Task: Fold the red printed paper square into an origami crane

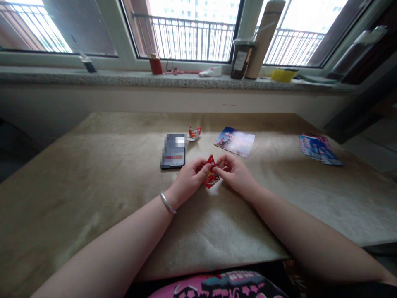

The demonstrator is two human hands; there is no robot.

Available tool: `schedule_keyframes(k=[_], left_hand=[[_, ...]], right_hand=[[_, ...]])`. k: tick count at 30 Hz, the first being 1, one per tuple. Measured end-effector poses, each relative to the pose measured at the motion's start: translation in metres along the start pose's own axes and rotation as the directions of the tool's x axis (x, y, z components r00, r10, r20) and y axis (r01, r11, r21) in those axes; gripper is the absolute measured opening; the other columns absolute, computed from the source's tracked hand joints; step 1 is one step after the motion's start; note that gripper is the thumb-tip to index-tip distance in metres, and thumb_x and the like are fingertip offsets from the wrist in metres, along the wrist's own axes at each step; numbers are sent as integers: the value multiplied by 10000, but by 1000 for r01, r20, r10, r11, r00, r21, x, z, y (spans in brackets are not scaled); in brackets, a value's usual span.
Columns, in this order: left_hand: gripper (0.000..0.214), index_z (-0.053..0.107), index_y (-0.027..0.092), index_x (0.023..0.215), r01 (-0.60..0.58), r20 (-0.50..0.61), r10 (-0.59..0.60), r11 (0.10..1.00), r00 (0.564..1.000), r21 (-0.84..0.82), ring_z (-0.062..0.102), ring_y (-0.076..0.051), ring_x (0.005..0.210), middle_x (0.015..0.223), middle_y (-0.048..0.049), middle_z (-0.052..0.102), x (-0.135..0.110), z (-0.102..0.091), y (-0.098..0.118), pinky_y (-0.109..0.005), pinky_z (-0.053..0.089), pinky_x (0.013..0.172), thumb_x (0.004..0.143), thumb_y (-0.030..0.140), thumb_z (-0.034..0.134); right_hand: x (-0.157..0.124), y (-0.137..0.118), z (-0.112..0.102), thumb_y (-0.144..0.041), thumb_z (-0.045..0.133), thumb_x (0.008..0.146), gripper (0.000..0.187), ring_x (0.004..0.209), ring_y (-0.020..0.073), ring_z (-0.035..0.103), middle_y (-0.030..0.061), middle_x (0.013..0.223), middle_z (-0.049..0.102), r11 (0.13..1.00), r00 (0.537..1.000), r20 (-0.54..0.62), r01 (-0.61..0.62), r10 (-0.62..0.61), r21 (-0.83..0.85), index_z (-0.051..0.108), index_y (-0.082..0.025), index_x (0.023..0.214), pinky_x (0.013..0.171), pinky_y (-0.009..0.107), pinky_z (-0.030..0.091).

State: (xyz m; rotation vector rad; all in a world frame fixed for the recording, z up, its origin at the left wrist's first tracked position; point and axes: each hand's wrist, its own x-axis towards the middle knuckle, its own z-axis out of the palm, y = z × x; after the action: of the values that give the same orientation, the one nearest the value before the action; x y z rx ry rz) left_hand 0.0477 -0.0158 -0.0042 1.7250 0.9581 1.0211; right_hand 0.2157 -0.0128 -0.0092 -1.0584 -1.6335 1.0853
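A small folded piece of red printed paper (211, 177) is pinched between both my hands just above the beige tabletop (93, 178). My left hand (189, 179), with a silver bangle on its wrist, grips the paper's left side with closed fingers. From the other side, my right hand (236, 173) pinches its upper edge. A dark phone (173, 151) lies flat just beyond my left hand. Behind it sits a small folded red and white paper figure (194, 133).
A blue printed card (235, 141) lies beyond my right hand, and more blue cards (319, 149) sit at the table's right edge. The window sill (124, 78) behind holds a red container (155, 65), a dark jar (241, 59), a cardboard tube and a yellow object (283, 74).
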Motion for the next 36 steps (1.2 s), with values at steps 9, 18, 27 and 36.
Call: schedule_keyframes(k=[9, 18, 27, 36], left_hand=[[290, 623, 149, 885, 6, -30, -7, 1000, 1000, -5, 575, -144, 716, 791, -19, 633, -2, 0, 1, -222, 453, 645, 849, 416, 513], [291, 618, 143, 846, 46, -79, -52, 996, 996, -73, 584, -139, 665, 773, -28, 643, -2, 1, 1, -228, 466, 611, 793, 427, 586], [251, 600, 144, 770, 31, -130, -40, 997, 991, -75, 553, -118, 626, 704, -7, 607, -2, 1, 5, -204, 439, 565, 779, 395, 604], [244, 594, 145, 763, -2, -144, -7, 998, 990, -67, 530, -101, 610, 678, 8, 589, -4, 1, 9, -192, 424, 566, 803, 385, 589]], right_hand=[[-1, -5, 2, -323, 647, 718, 204, 609, 106, 570, -30, 690, 582, 999, 996, 81, -34, 32, 23, 504, -190, 776, 563, 234, 454], [-2, -6, 3, -306, 651, 718, 194, 593, 96, 572, -38, 674, 580, 999, 991, 124, -50, 50, -5, 505, -188, 767, 556, 224, 463], [-2, -6, 3, -268, 637, 728, 160, 624, 107, 589, -31, 696, 592, 998, 990, 122, -62, 64, -19, 520, -185, 800, 584, 235, 471], [-2, -9, 3, -271, 626, 727, 127, 577, 95, 580, -30, 687, 613, 994, 986, 144, -71, 82, -77, 546, -178, 762, 550, 219, 456]])
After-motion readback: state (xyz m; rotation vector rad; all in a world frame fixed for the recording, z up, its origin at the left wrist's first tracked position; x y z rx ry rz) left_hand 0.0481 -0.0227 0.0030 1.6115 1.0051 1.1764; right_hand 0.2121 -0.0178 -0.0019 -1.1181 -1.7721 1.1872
